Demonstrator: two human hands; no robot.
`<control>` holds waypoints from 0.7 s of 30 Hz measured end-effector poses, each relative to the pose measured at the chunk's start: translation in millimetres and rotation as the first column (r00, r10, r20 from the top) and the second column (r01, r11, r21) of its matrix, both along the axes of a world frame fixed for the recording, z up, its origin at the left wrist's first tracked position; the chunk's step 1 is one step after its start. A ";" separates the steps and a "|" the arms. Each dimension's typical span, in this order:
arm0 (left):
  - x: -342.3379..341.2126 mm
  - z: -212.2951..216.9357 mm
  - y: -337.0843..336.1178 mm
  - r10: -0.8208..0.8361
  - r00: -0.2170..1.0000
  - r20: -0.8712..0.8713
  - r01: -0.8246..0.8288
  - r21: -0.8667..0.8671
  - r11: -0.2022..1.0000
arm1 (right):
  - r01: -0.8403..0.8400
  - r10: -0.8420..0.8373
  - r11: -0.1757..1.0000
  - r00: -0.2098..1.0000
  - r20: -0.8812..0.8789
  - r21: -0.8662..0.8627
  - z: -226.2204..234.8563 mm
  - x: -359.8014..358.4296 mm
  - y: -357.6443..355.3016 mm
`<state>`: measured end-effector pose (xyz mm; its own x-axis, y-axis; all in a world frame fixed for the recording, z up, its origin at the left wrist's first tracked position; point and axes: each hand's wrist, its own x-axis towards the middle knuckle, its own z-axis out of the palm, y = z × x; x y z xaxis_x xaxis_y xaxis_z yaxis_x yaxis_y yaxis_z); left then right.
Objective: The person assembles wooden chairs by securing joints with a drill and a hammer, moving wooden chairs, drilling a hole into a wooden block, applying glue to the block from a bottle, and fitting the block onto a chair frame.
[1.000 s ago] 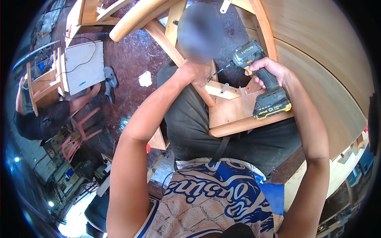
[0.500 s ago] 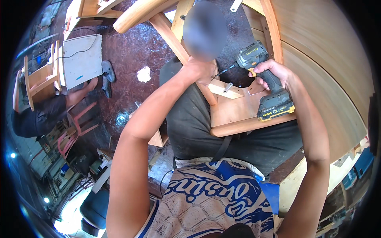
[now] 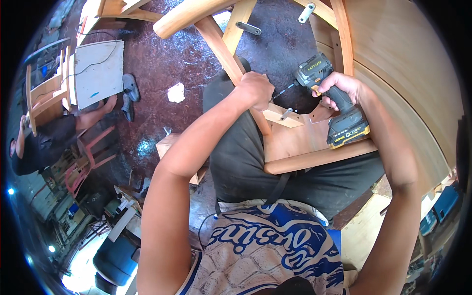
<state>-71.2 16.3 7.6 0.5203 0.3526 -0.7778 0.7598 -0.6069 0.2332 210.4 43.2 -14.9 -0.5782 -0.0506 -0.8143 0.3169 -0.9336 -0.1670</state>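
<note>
A wooden chair frame [image 3: 319, 153] lies tilted across my lap, with small metal bracket plates on some of its bars. My left hand [image 3: 255, 90] is closed round a slanting wooden bar [image 3: 216, 42] of it. In my right hand [image 3: 344, 91] is a black and yellow cordless drill [image 3: 314, 69], gripped by its handle with a finger at the trigger. Its long thin bit points left, and the tip ends beside my left fist. Just below sits a metal bracket [image 3: 286, 114] on a short wooden brace [image 3: 275, 116]. Whether the left fingers also pinch a screw is hidden.
Large curved wooden panels [image 3: 403, 98] stand close on the right. At far left a person [image 3: 49, 140] sits by a pale board [image 3: 98, 73], near slippers [image 3: 129, 96] and a red plastic chair [image 3: 88, 162]. A wooden block piece [image 3: 167, 144] stands left of my knee.
The view has shifted slightly, so the chair frame appears a little farther right. Both hands keep their hold, and a bracket on the upper bar now shows where a blurred patch was.
</note>
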 end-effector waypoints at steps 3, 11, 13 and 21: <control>1.5 -0.3 0.6 0.014 1.000 0.004 -0.014 0.010 1.000 | -0.131 0.136 0.989 0.988 0.076 -0.069 -2.8 -3.4 18.2; -0.3 5.1 -0.6 0.052 0.998 0.042 -0.052 -0.004 0.999 | -0.239 0.250 0.961 0.966 0.071 -0.139 -2.6 -18.1 38.4; 2.5 3.4 0.1 0.062 0.998 0.032 -0.062 0.000 0.998 | -0.237 0.246 0.962 0.968 0.053 -0.138 -15.1 -12.9 36.2; 2.4 -3.3 2.6 0.092 0.996 0.007 -0.092 -0.058 0.994 | -0.230 0.234 0.967 0.972 0.022 -0.114 -16.4 -12.3 30.8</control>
